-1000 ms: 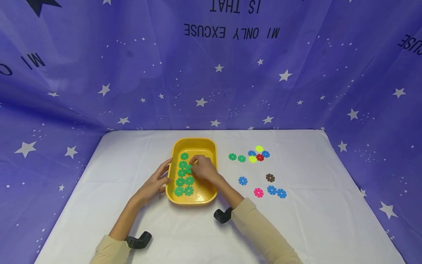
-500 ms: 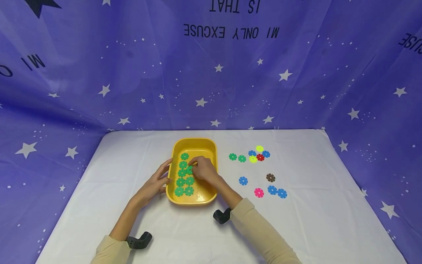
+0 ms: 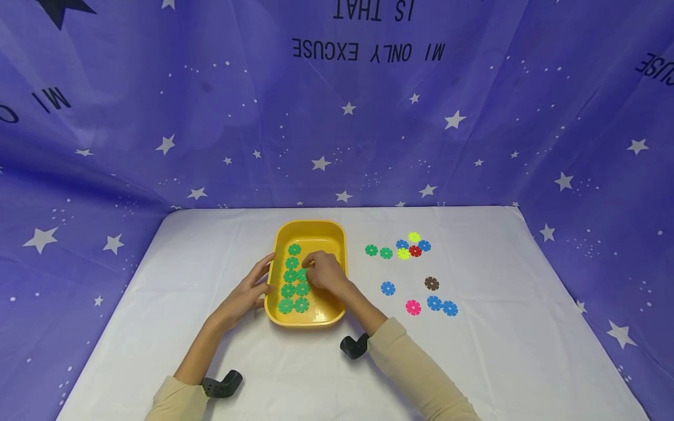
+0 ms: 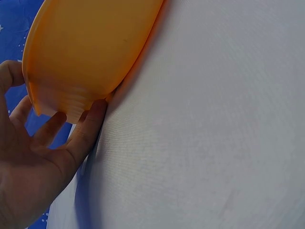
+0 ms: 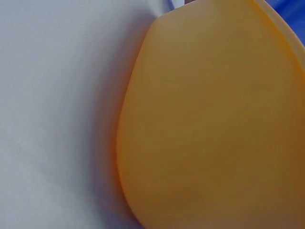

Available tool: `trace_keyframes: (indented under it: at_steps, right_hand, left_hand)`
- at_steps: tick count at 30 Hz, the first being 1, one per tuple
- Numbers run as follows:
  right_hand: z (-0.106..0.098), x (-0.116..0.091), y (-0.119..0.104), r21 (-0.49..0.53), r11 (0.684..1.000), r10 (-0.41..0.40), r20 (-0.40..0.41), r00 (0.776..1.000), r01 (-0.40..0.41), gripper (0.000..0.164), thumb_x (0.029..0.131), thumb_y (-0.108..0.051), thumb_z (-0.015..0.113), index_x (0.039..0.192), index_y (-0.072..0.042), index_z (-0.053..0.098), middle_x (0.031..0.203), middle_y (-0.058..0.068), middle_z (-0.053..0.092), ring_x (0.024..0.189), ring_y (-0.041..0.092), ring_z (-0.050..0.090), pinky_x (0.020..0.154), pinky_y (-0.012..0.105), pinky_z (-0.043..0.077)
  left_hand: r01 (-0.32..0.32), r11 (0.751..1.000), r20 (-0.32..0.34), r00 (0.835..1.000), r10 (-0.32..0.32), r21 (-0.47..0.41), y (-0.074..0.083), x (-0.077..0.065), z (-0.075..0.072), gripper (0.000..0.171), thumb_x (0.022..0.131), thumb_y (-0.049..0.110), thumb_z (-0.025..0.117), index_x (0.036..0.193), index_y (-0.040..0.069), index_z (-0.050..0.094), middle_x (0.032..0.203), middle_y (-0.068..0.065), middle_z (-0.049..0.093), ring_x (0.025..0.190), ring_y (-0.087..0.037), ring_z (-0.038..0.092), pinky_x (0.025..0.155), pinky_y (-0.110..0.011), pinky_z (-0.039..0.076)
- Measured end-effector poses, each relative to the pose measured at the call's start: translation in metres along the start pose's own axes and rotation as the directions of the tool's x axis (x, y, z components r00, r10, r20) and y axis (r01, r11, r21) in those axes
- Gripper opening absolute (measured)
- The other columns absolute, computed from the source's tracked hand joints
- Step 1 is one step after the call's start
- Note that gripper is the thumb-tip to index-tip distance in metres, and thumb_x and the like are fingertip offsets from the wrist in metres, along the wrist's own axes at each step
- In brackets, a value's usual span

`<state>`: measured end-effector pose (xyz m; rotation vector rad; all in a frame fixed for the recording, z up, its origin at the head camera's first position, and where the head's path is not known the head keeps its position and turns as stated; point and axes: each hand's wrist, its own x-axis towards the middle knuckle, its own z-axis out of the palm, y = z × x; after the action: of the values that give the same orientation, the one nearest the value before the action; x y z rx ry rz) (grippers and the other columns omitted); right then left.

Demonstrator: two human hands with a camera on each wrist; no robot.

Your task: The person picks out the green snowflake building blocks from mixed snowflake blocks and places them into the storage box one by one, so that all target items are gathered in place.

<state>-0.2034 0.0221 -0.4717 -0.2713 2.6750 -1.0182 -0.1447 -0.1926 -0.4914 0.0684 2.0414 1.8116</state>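
Observation:
In the head view, a yellow plastic tray [image 3: 329, 310] stands on the white cloth with several green snowflake discs [image 3: 288, 290] lying in it, in two columns on its left side. My left hand [image 3: 245, 295] rests its spread fingers against the tray's left wall and rim. The left wrist view shows those fingertips [image 4: 59, 118] on the outside of the wall. Over the inside of the tray, my right hand [image 3: 327, 273] has curled fingers on one green disc [image 3: 302, 275] at the top of the right column. The right wrist view shows only the tray wall [image 5: 200, 119] and cloth, not the fingers.
Right of the tray lie two green discs [image 3: 371, 250] and a cluster with yellow, blue and red discs [image 3: 415, 251]. Nearer are blue discs [image 3: 388, 288], a brown disc [image 3: 432, 283] and a pink disc [image 3: 413, 307]. A purple star-patterned curtain [image 3: 342, 146] rises behind the table.
My right hand has shifted slightly toward the near side, and the green disc under its fingers has moved with it, lining up above the right column. My left hand stays on the tray.

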Motion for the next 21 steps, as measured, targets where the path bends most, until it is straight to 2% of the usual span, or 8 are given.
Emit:
trace_keyframes:
  at_steps: [3,7,11,13,17,21]
  right_hand:
    - [-0.001,-0.002,0.0,0.004,1.0,-0.018,-0.011,1.0,0.018,0.027,0.087,-0.002,0.063,0.111,-0.008,0.075,0.082,0.002,0.065,0.064,0.014,0.051,0.053,0.02,0.042]
    - [-0.01,-0.007,-0.002,0.044,0.995,-0.082,-0.038,0.996,0.084,0.023,0.089,-0.005,0.064,0.11,-0.008,0.074,0.08,0.001,0.065,0.065,0.013,0.054,0.055,0.021,0.044]
    - [-0.03,-0.016,-0.005,0.186,0.975,-0.116,-0.045,0.992,0.123,0.022,0.092,-0.007,0.065,0.113,-0.004,0.072,0.081,0.001,0.067,0.069,0.02,0.066,0.058,0.024,0.05]
    - [-0.042,-0.021,-0.003,0.271,0.954,-0.116,-0.053,0.992,0.127,0.021,0.094,-0.007,0.066,0.114,-0.003,0.071,0.086,0.003,0.068,0.076,0.027,0.07,0.064,0.03,0.057]
    - [-0.064,-0.028,0.011,0.358,0.92,-0.132,-0.107,0.985,0.162,0.019,0.095,-0.006,0.065,0.113,-0.004,0.07,0.093,0.007,0.069,0.084,0.036,0.07,0.072,0.043,0.06]
    - [-0.084,-0.031,0.039,0.345,0.916,-0.144,-0.195,0.97,0.205,0.019,0.095,-0.007,0.065,0.112,-0.003,0.071,0.095,0.008,0.068,0.081,0.034,0.068,0.069,0.037,0.061]
  left_hand:
    - [0.0,1.0,0.001,1.0,0.0,-0.001,0.0,0.0,0.0,0.079,0.094,0.011,0.054,0.16,0.033,0.018,0.166,-0.016,0.003,0.148,-0.045,0.009,0.101,-0.054,0.046]
    - [0.01,1.0,0.001,1.0,-0.01,-0.002,0.0,0.001,0.0,0.079,0.094,0.012,0.054,0.16,0.033,0.018,0.166,-0.015,0.003,0.148,-0.044,0.008,0.101,-0.053,0.047]
    - [0.011,1.0,-0.005,1.0,-0.011,0.001,0.0,0.0,0.0,0.079,0.093,0.012,0.055,0.16,0.033,0.018,0.166,-0.015,0.003,0.148,-0.044,0.009,0.101,-0.054,0.046]
    - [0.006,1.0,-0.005,1.0,-0.006,0.004,0.0,0.0,0.0,0.079,0.093,0.012,0.055,0.16,0.033,0.018,0.166,-0.015,0.003,0.148,-0.044,0.009,0.101,-0.054,0.046]
    - [-0.004,1.0,0.0,1.0,0.004,0.002,-0.001,0.0,0.0,0.079,0.094,0.011,0.054,0.16,0.033,0.018,0.166,-0.015,0.003,0.148,-0.044,0.009,0.102,-0.055,0.046]
    - [-0.005,1.0,-0.002,1.0,0.005,-0.001,-0.001,0.0,0.0,0.079,0.093,0.011,0.055,0.16,0.032,0.018,0.166,-0.015,0.002,0.148,-0.045,0.009,0.102,-0.055,0.045]
